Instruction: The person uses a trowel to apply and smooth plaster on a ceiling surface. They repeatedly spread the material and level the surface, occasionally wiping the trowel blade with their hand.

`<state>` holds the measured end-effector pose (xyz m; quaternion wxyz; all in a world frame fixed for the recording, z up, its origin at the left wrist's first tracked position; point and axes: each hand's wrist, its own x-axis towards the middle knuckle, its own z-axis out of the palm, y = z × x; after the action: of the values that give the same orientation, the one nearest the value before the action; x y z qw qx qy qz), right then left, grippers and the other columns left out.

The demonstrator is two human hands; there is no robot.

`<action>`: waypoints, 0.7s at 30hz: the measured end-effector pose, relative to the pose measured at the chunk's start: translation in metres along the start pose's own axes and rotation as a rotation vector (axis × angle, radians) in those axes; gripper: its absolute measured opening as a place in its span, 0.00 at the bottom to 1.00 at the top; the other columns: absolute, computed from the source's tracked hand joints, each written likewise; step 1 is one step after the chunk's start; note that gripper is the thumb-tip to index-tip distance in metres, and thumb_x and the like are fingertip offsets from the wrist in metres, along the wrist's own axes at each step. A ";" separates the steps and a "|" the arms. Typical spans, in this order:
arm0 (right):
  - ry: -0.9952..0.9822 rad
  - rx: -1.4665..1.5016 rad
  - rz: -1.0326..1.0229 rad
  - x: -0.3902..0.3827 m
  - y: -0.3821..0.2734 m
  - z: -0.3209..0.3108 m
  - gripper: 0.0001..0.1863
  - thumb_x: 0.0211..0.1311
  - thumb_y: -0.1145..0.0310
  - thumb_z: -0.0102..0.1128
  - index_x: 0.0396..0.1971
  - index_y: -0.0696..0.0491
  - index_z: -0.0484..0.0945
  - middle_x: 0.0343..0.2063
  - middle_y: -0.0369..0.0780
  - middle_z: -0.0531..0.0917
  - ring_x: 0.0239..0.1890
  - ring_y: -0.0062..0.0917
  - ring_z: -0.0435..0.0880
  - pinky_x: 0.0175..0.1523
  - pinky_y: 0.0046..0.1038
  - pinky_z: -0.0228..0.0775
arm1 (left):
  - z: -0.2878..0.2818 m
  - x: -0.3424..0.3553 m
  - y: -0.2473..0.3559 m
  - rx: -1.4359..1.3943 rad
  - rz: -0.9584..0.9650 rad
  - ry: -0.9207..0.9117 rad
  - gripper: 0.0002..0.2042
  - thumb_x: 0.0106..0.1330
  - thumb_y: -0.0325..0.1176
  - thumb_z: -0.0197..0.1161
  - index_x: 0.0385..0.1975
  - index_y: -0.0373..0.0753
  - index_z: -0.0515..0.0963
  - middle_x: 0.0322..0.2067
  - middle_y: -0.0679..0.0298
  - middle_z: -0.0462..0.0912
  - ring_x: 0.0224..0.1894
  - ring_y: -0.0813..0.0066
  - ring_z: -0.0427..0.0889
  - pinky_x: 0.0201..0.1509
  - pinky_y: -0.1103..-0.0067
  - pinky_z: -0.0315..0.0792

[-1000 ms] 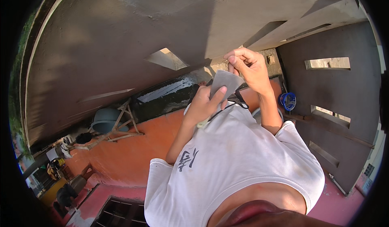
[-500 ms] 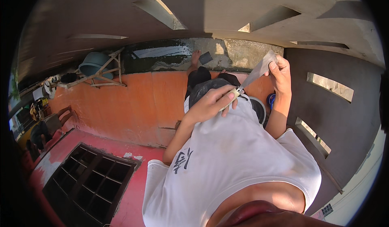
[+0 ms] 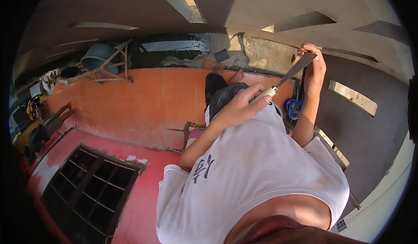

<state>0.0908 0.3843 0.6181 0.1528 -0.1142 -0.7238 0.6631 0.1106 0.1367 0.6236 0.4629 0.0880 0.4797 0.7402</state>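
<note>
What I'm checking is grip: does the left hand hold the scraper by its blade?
No, the left hand grips the pale handle, and the blade extends beyond it.

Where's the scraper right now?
In the head view, the scraper is right of centre, its cream handle in the left hand and its blade tip at the right hand.

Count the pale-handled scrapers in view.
1: the scraper, its handle in the left hand, its blade reaching the right hand. Others may be hidden.
</note>
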 end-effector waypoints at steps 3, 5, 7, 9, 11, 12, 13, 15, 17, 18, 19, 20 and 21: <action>0.183 0.065 -0.110 0.022 -0.005 0.032 0.24 0.72 0.55 0.44 0.46 0.63 0.77 0.41 0.43 0.80 0.45 0.28 0.77 0.56 0.30 0.65 | -0.015 -0.003 0.020 0.050 0.078 0.170 0.15 0.70 0.39 0.60 0.46 0.34 0.70 0.28 0.68 0.76 0.20 0.87 0.70 0.22 0.84 0.65; 0.245 0.077 -0.283 0.040 -0.013 0.062 0.22 0.72 0.57 0.42 0.45 0.63 0.76 0.40 0.45 0.79 0.44 0.31 0.77 0.55 0.33 0.67 | -0.033 -0.013 0.030 0.081 0.125 0.250 0.15 0.69 0.38 0.61 0.46 0.33 0.70 0.29 0.66 0.77 0.21 0.85 0.72 0.22 0.83 0.67; 0.271 -0.102 -0.582 0.059 -0.030 0.097 0.21 0.72 0.59 0.41 0.43 0.62 0.76 0.38 0.46 0.79 0.43 0.32 0.77 0.54 0.35 0.68 | -0.050 -0.018 0.047 0.122 0.194 0.323 0.16 0.68 0.35 0.63 0.47 0.32 0.69 0.29 0.63 0.79 0.21 0.84 0.74 0.23 0.83 0.69; 0.226 -0.253 -0.917 0.077 -0.052 0.132 0.18 0.70 0.62 0.41 0.39 0.61 0.76 0.36 0.46 0.79 0.41 0.34 0.78 0.52 0.37 0.69 | -0.068 -0.024 0.065 0.198 0.251 0.430 0.16 0.67 0.34 0.63 0.48 0.31 0.69 0.32 0.57 0.81 0.27 0.77 0.78 0.31 0.79 0.73; 0.103 -0.251 -1.207 0.095 -0.068 0.157 0.13 0.67 0.64 0.45 0.38 0.53 0.78 0.32 0.43 0.80 0.41 0.35 0.78 0.54 0.40 0.68 | -0.082 -0.022 0.078 0.308 0.435 0.538 0.18 0.66 0.32 0.63 0.51 0.29 0.70 0.34 0.53 0.83 0.34 0.69 0.82 0.40 0.75 0.74; 0.041 -0.257 -1.302 0.098 -0.074 0.167 0.11 0.65 0.66 0.47 0.37 0.51 0.80 0.32 0.41 0.81 0.41 0.36 0.79 0.55 0.42 0.68 | -0.089 -0.023 0.085 0.358 0.494 0.562 0.18 0.66 0.32 0.63 0.52 0.29 0.70 0.33 0.53 0.83 0.33 0.69 0.82 0.40 0.75 0.74; 0.004 -0.296 -1.304 0.102 -0.078 0.174 0.11 0.62 0.68 0.48 0.36 0.48 0.81 0.32 0.40 0.82 0.42 0.35 0.79 0.58 0.42 0.66 | -0.096 -0.022 0.093 0.408 0.551 0.584 0.19 0.66 0.31 0.64 0.53 0.29 0.71 0.33 0.53 0.83 0.33 0.68 0.82 0.40 0.75 0.74; -0.066 -0.371 -1.305 0.108 -0.081 0.186 0.12 0.55 0.72 0.51 0.34 0.44 0.83 0.33 0.37 0.84 0.45 0.35 0.81 0.62 0.43 0.63 | -0.105 -0.022 0.113 0.483 0.655 0.627 0.20 0.65 0.31 0.65 0.54 0.30 0.72 0.33 0.51 0.83 0.32 0.62 0.84 0.38 0.73 0.76; -0.091 -0.525 -1.307 0.110 -0.080 0.191 0.16 0.49 0.76 0.51 0.32 0.42 0.85 0.35 0.34 0.85 0.48 0.33 0.81 0.67 0.42 0.59 | -0.114 -0.019 0.117 0.607 0.768 0.653 0.21 0.64 0.31 0.65 0.54 0.31 0.73 0.34 0.49 0.84 0.32 0.58 0.85 0.37 0.72 0.77; -0.104 -0.597 -1.305 0.111 -0.080 0.194 0.18 0.45 0.78 0.51 0.31 0.41 0.86 0.36 0.32 0.85 0.49 0.32 0.81 0.69 0.42 0.58 | -0.116 -0.018 0.119 0.669 0.822 0.672 0.21 0.63 0.31 0.66 0.54 0.31 0.73 0.34 0.48 0.84 0.32 0.57 0.86 0.36 0.71 0.77; -0.143 -0.636 -1.279 0.111 -0.083 0.198 0.22 0.43 0.81 0.54 0.32 0.37 0.87 0.38 0.29 0.85 0.52 0.29 0.81 0.73 0.41 0.52 | -0.116 -0.018 0.124 0.668 0.818 0.692 0.21 0.62 0.30 0.65 0.54 0.31 0.73 0.35 0.46 0.84 0.32 0.54 0.86 0.35 0.70 0.78; -0.153 -0.680 -1.296 0.115 -0.087 0.202 0.21 0.43 0.81 0.56 0.32 0.36 0.87 0.39 0.29 0.85 0.53 0.29 0.81 0.74 0.41 0.52 | -0.117 -0.015 0.129 0.635 0.836 0.698 0.20 0.62 0.30 0.65 0.53 0.31 0.73 0.35 0.46 0.84 0.32 0.54 0.86 0.35 0.70 0.78; -0.166 -0.720 -1.305 0.116 -0.090 0.206 0.21 0.43 0.80 0.59 0.32 0.36 0.87 0.39 0.29 0.85 0.53 0.29 0.81 0.74 0.42 0.51 | -0.116 -0.013 0.132 0.601 0.846 0.707 0.20 0.62 0.30 0.65 0.53 0.31 0.73 0.34 0.47 0.84 0.32 0.54 0.86 0.35 0.70 0.78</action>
<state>-0.0903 0.2275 0.7008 0.4130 0.3457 -0.8260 0.1663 -0.0278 0.0389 0.6711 -0.1019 0.1464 0.7147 0.6763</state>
